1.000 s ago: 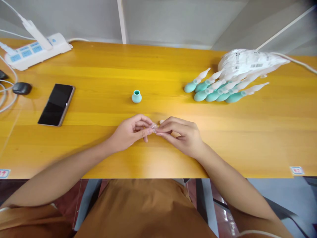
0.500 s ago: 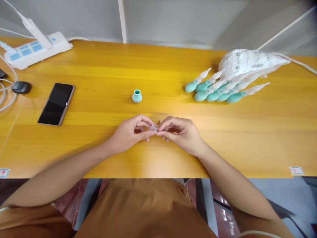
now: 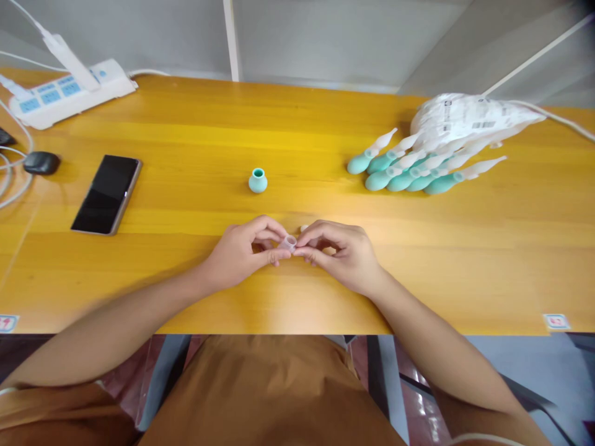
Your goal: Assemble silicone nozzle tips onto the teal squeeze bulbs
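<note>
Between my two hands is a small clear plastic collar (image 3: pixel 290 242), its round opening facing up toward me. My left hand (image 3: pixel 248 251) pinches it from the left with thumb and fingers. From the right, the closed fingertips of my right hand (image 3: pixel 341 254) press against its side. A small pale piece (image 3: pixel 304 228) shows just behind my right fingers, partly hidden. Beyond my hands a teal rubber bulb (image 3: pixel 258 181) stands upright, its open mouth on top. Several teal bulbs with translucent pointed nozzles (image 3: pixel 398 179) lie grouped at the right.
A white printed plastic bag (image 3: pixel 465 118) lies behind the nozzled bulbs. On the left are a black phone (image 3: pixel 106 195), a dark computer mouse (image 3: pixel 41 163) and a white power strip (image 3: pixel 74 93) with cables. A grey partition (image 3: pixel 316 43) rises along the table's back edge.
The clear collar has turned slightly between my fingers, so its round opening shows more. Both hands stay in nearly the same place.
</note>
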### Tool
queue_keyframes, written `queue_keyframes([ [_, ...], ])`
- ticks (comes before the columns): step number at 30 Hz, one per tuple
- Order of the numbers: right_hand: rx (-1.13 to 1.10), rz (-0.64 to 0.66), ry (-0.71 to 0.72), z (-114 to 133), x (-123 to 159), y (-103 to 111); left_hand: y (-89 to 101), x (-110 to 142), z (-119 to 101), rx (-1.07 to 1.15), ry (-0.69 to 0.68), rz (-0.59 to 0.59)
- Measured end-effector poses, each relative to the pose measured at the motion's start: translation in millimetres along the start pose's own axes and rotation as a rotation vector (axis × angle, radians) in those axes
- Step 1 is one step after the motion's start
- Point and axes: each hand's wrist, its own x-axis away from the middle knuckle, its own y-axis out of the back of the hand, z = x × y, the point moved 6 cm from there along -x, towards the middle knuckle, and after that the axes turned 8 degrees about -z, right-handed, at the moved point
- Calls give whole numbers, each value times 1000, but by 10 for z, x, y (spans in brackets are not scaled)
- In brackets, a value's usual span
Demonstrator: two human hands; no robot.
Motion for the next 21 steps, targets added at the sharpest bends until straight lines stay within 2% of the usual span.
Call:
queue_keyframes([
  [4,64,-13,129,80,8,3,14,31,-43,-31,-17,-28],
  [8,53,-2,153,112,12,-8,8,55,-84,-43,-14,-17],
  [11,-48,7,96,77,15,-13,-50,51,-79,75,43,64],
  [16,-391,73,-118,-57,25,-59,-125,36,-76,265,126,191],
  [18,-396,102,-113,-66,24,-69,-120,28,-87,305,129,212],
  [21,-285,140,-30,-38,14,-71,-119,24,-92,321,150,252],
])
